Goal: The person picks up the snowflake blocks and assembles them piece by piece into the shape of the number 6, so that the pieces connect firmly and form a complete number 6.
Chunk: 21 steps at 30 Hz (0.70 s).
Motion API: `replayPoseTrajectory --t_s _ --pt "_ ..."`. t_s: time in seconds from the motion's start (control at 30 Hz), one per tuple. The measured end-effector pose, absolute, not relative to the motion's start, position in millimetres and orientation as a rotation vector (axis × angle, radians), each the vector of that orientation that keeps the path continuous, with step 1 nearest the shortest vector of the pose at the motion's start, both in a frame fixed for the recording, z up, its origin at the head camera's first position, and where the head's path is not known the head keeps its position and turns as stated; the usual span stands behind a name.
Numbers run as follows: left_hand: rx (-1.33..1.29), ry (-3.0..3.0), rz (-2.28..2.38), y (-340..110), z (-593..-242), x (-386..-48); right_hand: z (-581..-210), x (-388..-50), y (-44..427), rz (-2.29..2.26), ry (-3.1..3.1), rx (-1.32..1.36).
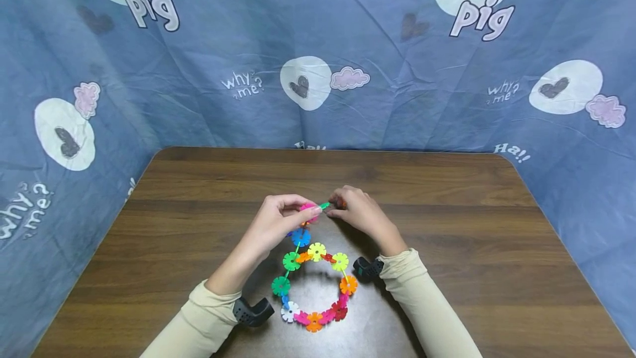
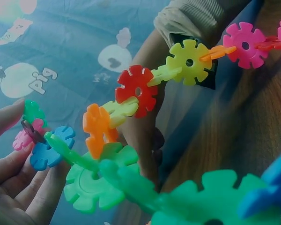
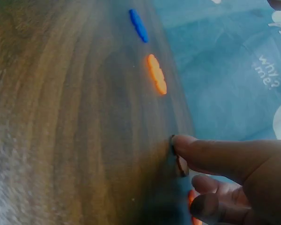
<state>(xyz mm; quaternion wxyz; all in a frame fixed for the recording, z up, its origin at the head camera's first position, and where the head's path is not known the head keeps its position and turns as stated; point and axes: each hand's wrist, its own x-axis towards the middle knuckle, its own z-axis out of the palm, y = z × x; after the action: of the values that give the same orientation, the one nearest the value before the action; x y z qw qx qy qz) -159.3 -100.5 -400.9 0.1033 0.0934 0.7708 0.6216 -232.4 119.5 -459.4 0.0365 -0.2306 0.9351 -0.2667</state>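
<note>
A chain of notched, flower-shaped plastic discs (image 1: 314,322) in many colours forms a loop on the table, with a tail running up to my left hand (image 1: 273,220). That hand pinches the tail's end, where a green disc (image 2: 35,111), a pink disc (image 2: 25,138) and a dark disc join above a blue disc (image 2: 51,149). To its right, my right hand (image 1: 360,211) is low over the table. Its thumb and fingers pinch a dark brown disc (image 3: 181,164), partly hidden by the thumb. An orange-red disc (image 3: 193,204) lies beside its curled fingers.
Loose blue (image 3: 138,26) and orange (image 3: 157,75) discs lie on the wooden table (image 1: 447,291). Black bands (image 1: 253,312) sit on both wrists. A blue printed cloth (image 1: 318,26) hangs behind the table's back edge.
</note>
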Motion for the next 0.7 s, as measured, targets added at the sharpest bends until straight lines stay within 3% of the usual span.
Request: replayPoseTrajectory --t_s 0.27,0.57,0.7 --pt "0.257 2.274 1.833 -100 -401 -160 -460 -230 122 -0.996 2.760 -0.697" --pt "0.272 2.270 1.856 -99 -401 -159 -427 -207 140 -1.886 2.213 -0.514" --pt "0.276 2.269 1.871 -98 -400 -159 -407 -195 148 -2.064 2.101 -0.539"
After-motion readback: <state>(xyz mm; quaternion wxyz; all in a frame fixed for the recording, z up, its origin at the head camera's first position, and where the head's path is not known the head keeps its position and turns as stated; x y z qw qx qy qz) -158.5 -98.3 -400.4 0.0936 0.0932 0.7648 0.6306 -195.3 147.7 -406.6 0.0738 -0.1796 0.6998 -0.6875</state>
